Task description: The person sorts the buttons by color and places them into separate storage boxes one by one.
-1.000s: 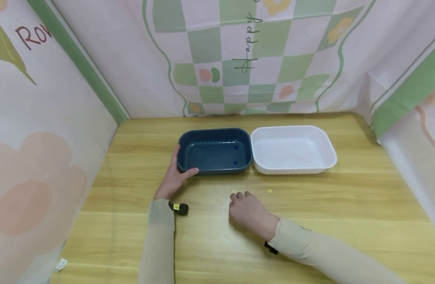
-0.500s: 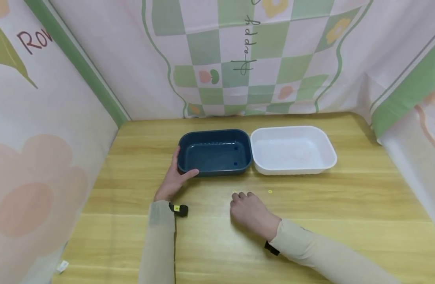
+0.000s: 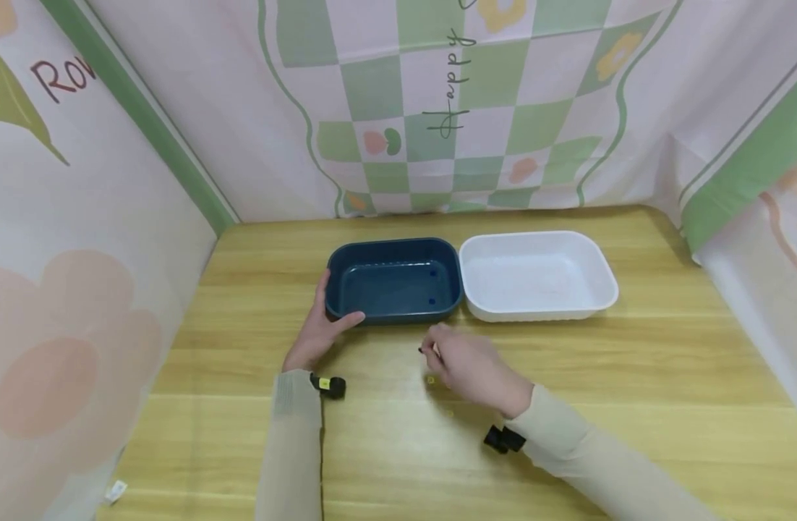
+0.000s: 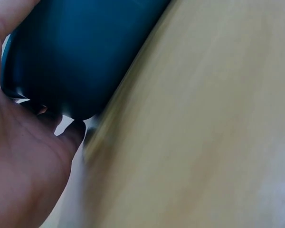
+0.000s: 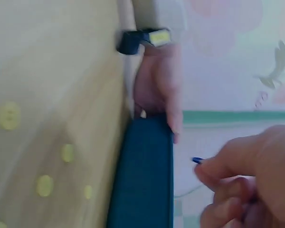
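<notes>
My left hand point(image 3: 316, 334) holds the near left corner of a dark blue rectangular basin point(image 3: 393, 318), thumb along the front rim and fingers round the end; the left wrist view shows the fingers against the basin's outer wall point(image 4: 80, 57). Between thumb and forefinger, my right hand point(image 3: 479, 367) pinches a small dark blue button point(image 5: 197, 160), raised over the table just in front of the basin. Two small blue buttons point(image 3: 432, 273) lie inside the basin at its right. Several yellow buttons point(image 5: 9, 115) lie on the table under and beside the right hand, some hidden by it in the head view.
A white rectangular basin point(image 3: 538, 314) stands right beside the blue one, their ends touching or nearly so. Both rest on a wood-grain table point(image 3: 255, 289). Patterned cloth point(image 3: 431, 170) hangs behind and at both sides. A small white tag point(image 3: 116, 492) is at the table's left edge.
My right hand has lifted from the table and shifted toward the blue basin, now with the blue button showing at its fingertips. Yellow buttons beneath it have come into view. The left hand stays put.
</notes>
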### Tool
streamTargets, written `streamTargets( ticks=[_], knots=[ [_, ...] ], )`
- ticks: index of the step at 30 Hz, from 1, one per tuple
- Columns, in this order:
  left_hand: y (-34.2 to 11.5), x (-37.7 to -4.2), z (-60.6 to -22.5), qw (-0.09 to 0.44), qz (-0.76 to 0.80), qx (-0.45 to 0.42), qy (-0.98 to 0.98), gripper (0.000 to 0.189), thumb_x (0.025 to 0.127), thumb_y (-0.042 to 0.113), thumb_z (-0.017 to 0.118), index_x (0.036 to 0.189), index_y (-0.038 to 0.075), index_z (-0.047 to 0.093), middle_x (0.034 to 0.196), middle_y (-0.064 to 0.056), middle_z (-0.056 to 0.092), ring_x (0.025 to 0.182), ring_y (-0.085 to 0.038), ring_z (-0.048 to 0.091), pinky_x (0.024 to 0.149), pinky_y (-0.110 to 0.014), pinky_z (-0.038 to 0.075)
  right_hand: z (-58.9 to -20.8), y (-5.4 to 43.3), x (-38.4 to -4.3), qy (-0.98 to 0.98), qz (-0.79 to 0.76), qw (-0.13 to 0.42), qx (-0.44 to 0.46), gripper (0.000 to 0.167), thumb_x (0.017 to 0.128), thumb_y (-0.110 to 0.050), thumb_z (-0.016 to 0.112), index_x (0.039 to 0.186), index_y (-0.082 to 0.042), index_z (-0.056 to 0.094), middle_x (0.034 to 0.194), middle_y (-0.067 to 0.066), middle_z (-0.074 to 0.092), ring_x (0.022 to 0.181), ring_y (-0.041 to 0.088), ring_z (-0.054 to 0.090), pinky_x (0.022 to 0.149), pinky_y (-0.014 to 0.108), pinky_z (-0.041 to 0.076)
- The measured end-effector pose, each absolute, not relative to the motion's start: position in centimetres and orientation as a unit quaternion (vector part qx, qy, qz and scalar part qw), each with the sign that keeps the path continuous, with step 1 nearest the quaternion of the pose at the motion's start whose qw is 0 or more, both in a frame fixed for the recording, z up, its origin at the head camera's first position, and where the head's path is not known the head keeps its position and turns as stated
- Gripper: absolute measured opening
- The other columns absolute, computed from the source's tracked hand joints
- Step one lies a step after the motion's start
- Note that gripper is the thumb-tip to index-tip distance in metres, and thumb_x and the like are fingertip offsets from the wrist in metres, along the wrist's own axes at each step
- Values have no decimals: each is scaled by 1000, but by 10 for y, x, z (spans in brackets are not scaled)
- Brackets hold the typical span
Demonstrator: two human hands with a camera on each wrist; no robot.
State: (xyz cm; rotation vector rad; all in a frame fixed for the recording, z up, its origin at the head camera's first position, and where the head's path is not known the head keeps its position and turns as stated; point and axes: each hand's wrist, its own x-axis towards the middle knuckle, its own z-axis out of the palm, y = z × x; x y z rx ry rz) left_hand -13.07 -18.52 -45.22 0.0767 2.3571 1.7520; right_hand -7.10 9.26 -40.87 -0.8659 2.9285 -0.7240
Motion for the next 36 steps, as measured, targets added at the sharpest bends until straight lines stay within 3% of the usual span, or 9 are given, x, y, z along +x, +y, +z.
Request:
streamTargets(
  ticks=[8, 14, 18, 26, 36],
  knots=[
    [-185, -131, -453, 102, 590, 21, 800, 108, 83, 40, 77, 155, 39, -2, 162, 6, -2, 147, -26, 3, 114, -57, 15, -407, 106, -111, 858, -499, 39, -115, 22, 99, -23, 58, 104, -5, 70, 63, 1, 49, 54, 15, 42, 50, 28, 37],
    [-188, -140, -473, 103, 592, 15, 799, 107, 80, 43, 78, 151, 50, -1, 160, 12, -3, 147, -23, 2, 114, -57, 16, -414, 111, -127, 754, -647, 111, 15, 34, 98, -29, 59, 116, 0, 65, 54, -2, 40, 44, 13, 36, 42, 24, 30],
    [-190, -144, -483, 89, 595, 19, 798, 108, 77, 49, 79, 150, 54, 0, 159, 17, -2, 147, -22, 3, 113, -58, 16, -415, 113, -129, 722, -680, 124, 31, 38, 98, -30, 59, 120, 1, 62, 56, -4, 36, 46, 12, 35, 43, 23, 31],
    [-190, -144, -485, 72, 607, 25, 791, 113, 73, 53, 80, 153, 47, 1, 160, 14, 1, 147, -25, 5, 111, -56, 23, -417, 112, -132, 708, -696, 113, 39, 37, 98, -31, 60, 116, 1, 61, 60, -3, 38, 49, 12, 37, 45, 23, 32],
    [-190, -143, -484, 71, 599, 25, 797, 109, 77, 48, 80, 151, 51, 1, 159, 17, 0, 147, -24, 4, 113, -59, 15, -418, 112, -136, 695, -708, 103, 67, 40, 97, -31, 60, 117, 4, 58, 63, -2, 41, 49, 9, 37, 45, 22, 33]
  ],
)
